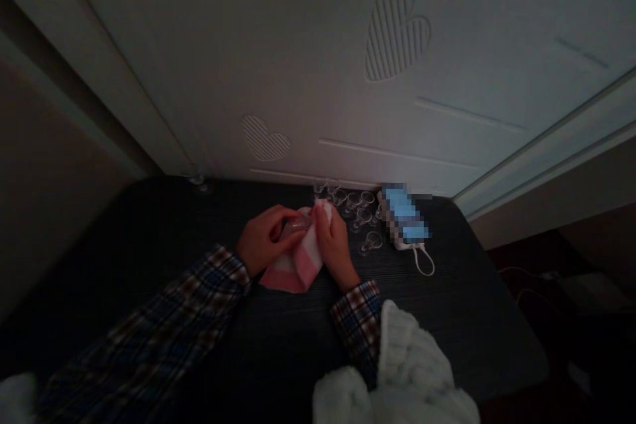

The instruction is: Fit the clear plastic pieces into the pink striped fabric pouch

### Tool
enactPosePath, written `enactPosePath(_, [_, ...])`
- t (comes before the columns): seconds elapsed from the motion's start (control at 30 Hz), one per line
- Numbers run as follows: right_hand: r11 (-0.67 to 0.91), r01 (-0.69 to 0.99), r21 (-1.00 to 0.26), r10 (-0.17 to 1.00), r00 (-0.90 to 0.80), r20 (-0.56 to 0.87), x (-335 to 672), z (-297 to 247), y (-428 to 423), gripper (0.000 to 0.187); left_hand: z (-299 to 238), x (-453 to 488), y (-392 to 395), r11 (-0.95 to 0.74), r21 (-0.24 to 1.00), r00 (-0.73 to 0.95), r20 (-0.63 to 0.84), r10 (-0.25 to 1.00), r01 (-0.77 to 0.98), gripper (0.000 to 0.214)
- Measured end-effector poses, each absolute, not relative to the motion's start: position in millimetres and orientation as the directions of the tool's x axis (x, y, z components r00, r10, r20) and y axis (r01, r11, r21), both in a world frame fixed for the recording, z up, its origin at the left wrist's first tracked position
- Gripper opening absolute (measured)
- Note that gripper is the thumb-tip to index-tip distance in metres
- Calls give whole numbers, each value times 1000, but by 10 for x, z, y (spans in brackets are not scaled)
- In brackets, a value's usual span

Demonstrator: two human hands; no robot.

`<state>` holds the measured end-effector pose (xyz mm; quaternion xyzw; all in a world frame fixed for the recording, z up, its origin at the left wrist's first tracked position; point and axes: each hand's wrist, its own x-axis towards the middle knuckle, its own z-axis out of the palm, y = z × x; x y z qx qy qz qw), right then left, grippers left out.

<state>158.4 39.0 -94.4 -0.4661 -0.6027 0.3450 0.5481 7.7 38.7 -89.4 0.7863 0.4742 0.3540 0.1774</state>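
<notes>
My left hand (263,238) is curled around a small clear glass (296,225), partly covered by fingers and cloth. A pink-and-white cloth (298,270) hangs below both hands, its upper part bunched against the glass. The fingers of my right hand (335,244) are closed on that cloth, at the right side of the glass. Just beyond and to the right of my right hand, several small clear glasses (353,201) stand grouped on the dark table (278,344). One glass (372,242) sits nearer to me than the others.
Right of the glasses lies a lit phone (405,212) with a white looped cable (426,264). A clear glass-like object (199,180) stands at the back left. A white panel with raised hearts (397,26) rises behind the table. Pale fabric (412,371) shows at the bottom right.
</notes>
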Motion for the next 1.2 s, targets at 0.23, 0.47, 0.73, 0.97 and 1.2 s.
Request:
enactPosePath(0.23, [363, 402, -841, 923, -33, 383, 1621, -975, 391, 30, -913, 71, 381, -383, 753, 292, 261, 920, 535, 31])
enactPosePath(0.47, [407, 491, -770, 909, -132, 396, 1623, -931, 322, 27, -970, 4, 440, -93, 970, 381, 1, 925, 223, 31])
enactPosePath(0.73, [354, 483, -801, 923, -43, 382, 1661, -970, 377, 30, -984, 80, 432, -193, 970, 406, 117, 906, 151, 31])
enactPosePath(0.97, [342, 468, -815, 928, -35, 370, 1655, -997, 368, 29, -954, 66, 419, -229, 957, 406, 141, 903, 178, 24])
enactPosePath(1.2, [365, 467, -805, 923, -68, 379, 1658, -973, 348, 30, -946, 49, 414, -260, 915, 401, 122, 908, 310, 23])
